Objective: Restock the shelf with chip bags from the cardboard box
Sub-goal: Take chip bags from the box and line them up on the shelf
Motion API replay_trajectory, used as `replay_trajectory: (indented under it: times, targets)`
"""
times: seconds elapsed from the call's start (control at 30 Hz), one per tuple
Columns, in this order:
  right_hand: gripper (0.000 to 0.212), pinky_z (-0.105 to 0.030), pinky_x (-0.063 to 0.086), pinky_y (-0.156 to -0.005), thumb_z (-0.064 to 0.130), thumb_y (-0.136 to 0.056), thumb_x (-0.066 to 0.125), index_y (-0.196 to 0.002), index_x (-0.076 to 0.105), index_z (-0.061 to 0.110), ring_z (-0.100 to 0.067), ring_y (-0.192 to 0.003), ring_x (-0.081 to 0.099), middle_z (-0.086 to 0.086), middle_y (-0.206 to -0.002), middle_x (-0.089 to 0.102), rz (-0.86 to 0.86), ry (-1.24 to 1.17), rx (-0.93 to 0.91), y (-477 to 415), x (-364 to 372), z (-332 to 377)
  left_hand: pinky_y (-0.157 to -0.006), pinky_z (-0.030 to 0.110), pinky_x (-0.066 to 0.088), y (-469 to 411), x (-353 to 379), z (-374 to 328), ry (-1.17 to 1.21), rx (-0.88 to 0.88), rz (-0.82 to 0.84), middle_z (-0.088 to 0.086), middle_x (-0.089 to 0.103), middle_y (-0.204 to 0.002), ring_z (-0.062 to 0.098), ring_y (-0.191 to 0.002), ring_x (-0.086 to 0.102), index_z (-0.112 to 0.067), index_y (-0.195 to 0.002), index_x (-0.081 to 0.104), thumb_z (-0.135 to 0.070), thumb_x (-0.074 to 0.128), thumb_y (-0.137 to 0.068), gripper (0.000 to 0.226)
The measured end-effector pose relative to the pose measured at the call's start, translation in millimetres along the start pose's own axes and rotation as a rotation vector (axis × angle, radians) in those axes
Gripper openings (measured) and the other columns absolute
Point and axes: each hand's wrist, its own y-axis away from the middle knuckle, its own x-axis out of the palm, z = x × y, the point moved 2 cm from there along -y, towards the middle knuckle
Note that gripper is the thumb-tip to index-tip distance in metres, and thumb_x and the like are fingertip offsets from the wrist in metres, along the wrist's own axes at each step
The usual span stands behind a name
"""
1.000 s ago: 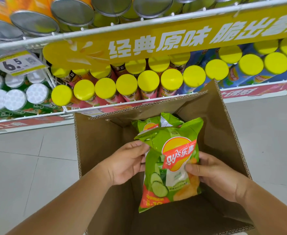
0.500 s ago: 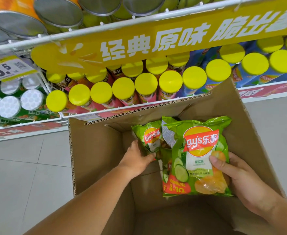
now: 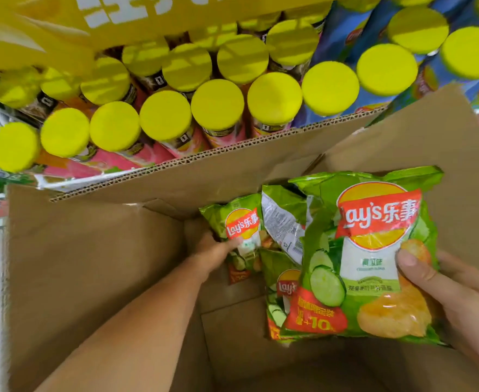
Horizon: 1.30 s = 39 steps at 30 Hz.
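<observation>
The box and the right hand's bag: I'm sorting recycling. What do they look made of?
Box: brown corrugated cardboard, matte; fluting shows along its top edge. Bag in the right hand: seemingly thin plastic film, glossy; it crinkles and catches glare.

Both hands grip green chip bags inside the cardboard box [image 3: 91, 264] — left hand [image 3: 213, 251], right hand [image 3: 453, 290].

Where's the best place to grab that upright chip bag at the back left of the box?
Its left edge, from the left: the leftmost bag stands upright with that side free, while the neighbouring bag crowds its right side.
</observation>
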Motion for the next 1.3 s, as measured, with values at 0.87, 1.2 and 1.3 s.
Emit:
replay_trajectory:
  times: [0.87, 1.2, 1.3]
  targets:
    - [0.043, -0.046, 0.064, -0.075, 0.022, -0.086, 0.064, -0.127, 0.065, 0.009, -0.038, -0.104, 0.074, -0.018, -0.118, 0.075, 0.136, -0.144, 0.014, 142.1, 51.9, 96.6, -0.084, 0.038, 0.060, 298.7, -162.3, -120.6, 0.172, 0.241, 0.099, -0.005, 0.078, -0.102, 0.017, -0.094, 0.075, -0.027, -0.109, 0.071, -0.021, 0.081, -0.083, 0.028]
    - [0.094, -0.051, 0.061, -0.087, 0.055, -0.054, 0.094, -0.131, 0.064, 0.011, -0.037, -0.110, 0.072, -0.016, -0.121, 0.074, 0.169, -0.069, -0.035, 259.0, 81.7, 190.0, -0.084, 0.042, 0.059, 444.3, -254.9, -198.2, 0.214, 0.304, 0.132, 0.002, 0.078, -0.107, 0.023, -0.096, 0.075, -0.020, -0.117, 0.068, -0.016, 0.074, -0.089, 0.029]
    - [0.073, -0.043, 0.064, -0.075, 0.045, -0.068, 0.084, -0.129, 0.064, 0.011, -0.034, -0.105, 0.074, -0.014, -0.117, 0.076, 0.183, -0.095, -0.071, 297.0, 94.7, 218.3, -0.080, 0.040, 0.060, 488.1, -282.8, -216.6, 0.242, 0.329, 0.102, -0.003, 0.078, -0.103, 0.021, -0.095, 0.075, -0.023, -0.116, 0.067, -0.018, 0.075, -0.088, 0.029]
